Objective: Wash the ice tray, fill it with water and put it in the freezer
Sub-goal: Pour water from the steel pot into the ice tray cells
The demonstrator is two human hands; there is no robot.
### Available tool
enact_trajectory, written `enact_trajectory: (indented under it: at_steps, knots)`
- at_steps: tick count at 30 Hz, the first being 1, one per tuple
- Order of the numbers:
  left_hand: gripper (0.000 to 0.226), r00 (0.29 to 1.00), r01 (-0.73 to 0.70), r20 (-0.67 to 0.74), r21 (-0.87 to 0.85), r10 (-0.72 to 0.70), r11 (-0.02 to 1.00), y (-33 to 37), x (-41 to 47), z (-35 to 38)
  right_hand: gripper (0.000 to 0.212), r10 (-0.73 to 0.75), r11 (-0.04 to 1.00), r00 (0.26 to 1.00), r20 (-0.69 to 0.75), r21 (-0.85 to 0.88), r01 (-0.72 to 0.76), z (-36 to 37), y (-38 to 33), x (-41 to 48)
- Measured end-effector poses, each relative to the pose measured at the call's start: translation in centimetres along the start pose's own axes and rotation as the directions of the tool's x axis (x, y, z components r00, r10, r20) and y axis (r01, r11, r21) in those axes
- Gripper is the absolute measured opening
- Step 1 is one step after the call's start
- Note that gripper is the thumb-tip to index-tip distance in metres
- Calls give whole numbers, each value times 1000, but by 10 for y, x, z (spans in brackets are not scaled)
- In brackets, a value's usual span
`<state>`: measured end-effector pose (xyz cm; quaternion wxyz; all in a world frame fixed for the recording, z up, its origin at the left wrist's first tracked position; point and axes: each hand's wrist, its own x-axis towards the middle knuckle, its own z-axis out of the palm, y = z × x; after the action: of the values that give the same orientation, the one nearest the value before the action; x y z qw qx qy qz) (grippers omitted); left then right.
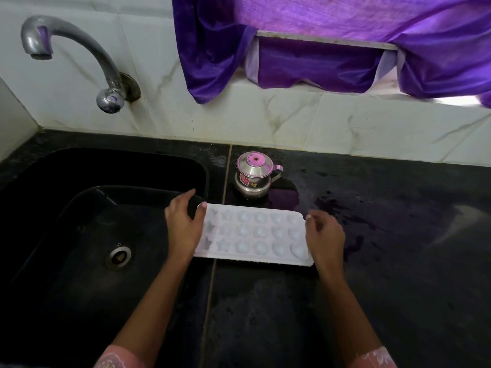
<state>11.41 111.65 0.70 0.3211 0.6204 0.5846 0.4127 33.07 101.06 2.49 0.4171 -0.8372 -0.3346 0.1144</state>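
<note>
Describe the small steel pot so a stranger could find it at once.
Start at the black sink under the curved tap, then move right onto the wet black counter. The small steel pot stands there near the tiled wall, just behind the white ice tray. It is the only shiny metal vessel, with a pink knob on its lid.

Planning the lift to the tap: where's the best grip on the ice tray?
Grip the ice tray by its two short end rims, one hand from each side. It lies flat on the counter, long and shallow, and the left hand and right hand sit at those ends.
</note>
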Motion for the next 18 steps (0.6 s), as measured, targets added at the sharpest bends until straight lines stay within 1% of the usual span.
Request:
enact_trajectory:
  at_steps: [3,5,8,12,14,16,18]
  knots:
    - [45,990,-80,113,-41,85,996,20,13,15,22,-36,991,997,71,134,26,6,-20,12]
    - [50,977,-82,193,-68,94,994,29,22,27,23,-63,978,991,117,206,38,15,-30,21]
    - [61,957,-11,287,-124,46,992,39,33,41,29,-77,961,981,176,274,26,29,-40,37]
    - [75,915,124,402,-201,-34,972,46,45,54,47,-17,907,957,290,407,-107,40,-47,58]
    - [73,903,150,428,-240,-33,959,46,50,58,50,-12,863,937,350,476,-167,48,-46,67]
    - [66,897,141,442,-252,-16,958,43,55,61,50,-4,837,916,401,503,-216,56,-43,75]
    - [61,893,115,449,-255,12,960,42,60,62,43,-20,834,903,428,505,-221,62,-40,81]
